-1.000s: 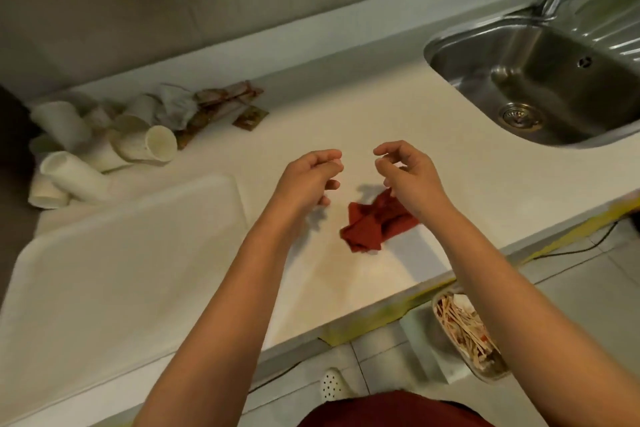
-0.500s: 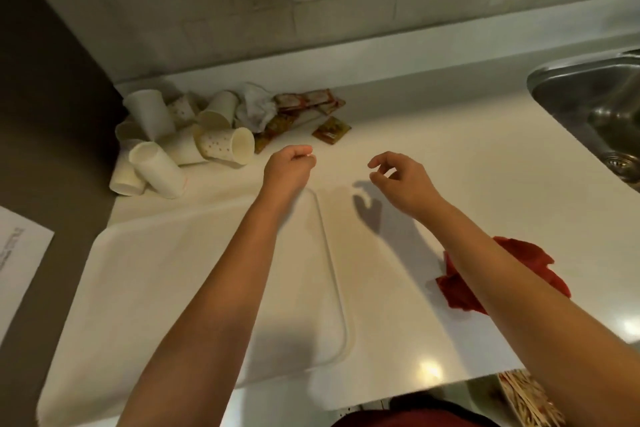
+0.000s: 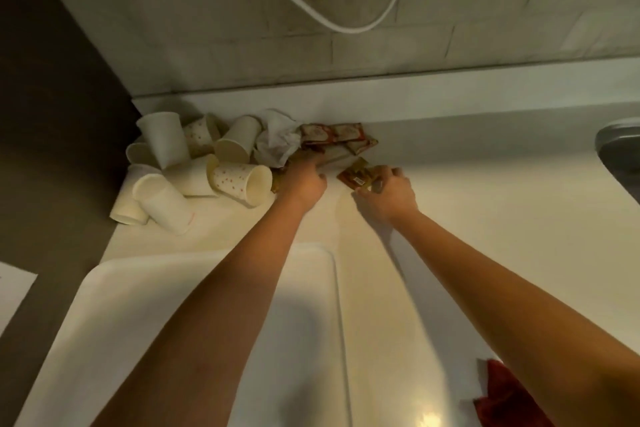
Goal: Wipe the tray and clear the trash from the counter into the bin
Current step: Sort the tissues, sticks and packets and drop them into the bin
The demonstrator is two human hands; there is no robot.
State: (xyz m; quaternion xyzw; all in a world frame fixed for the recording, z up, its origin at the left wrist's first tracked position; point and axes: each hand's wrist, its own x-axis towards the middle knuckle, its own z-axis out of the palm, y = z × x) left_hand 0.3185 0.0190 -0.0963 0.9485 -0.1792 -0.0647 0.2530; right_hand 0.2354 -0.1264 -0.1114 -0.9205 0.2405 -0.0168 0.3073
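Note:
A white tray (image 3: pixel 166 329) lies on the counter in front of me, under my left forearm. At the back lie several paper cups (image 3: pixel 194 163), a crumpled napkin (image 3: pixel 277 139) and red-brown wrappers (image 3: pixel 336 135). My left hand (image 3: pixel 304 184) is at the edge of the wrapper pile beside the napkin, its fingers curled down onto a wrapper; the fingertips are hidden. My right hand (image 3: pixel 389 196) pinches a small brown sachet (image 3: pixel 356 175) lying on the counter. A red cloth (image 3: pixel 502 392) lies at the lower right, partly behind my right arm.
The steel sink's rim (image 3: pixel 620 142) shows at the right edge. A white cable (image 3: pixel 332 15) hangs on the tiled wall behind. A dark surface with a sheet of paper (image 3: pixel 14 295) borders the counter on the left.
Both hands have reached forward from above the tray's far edge to the trash at the back. The left now curls onto the wrappers and the right pinches the sachet. The view shifted left.

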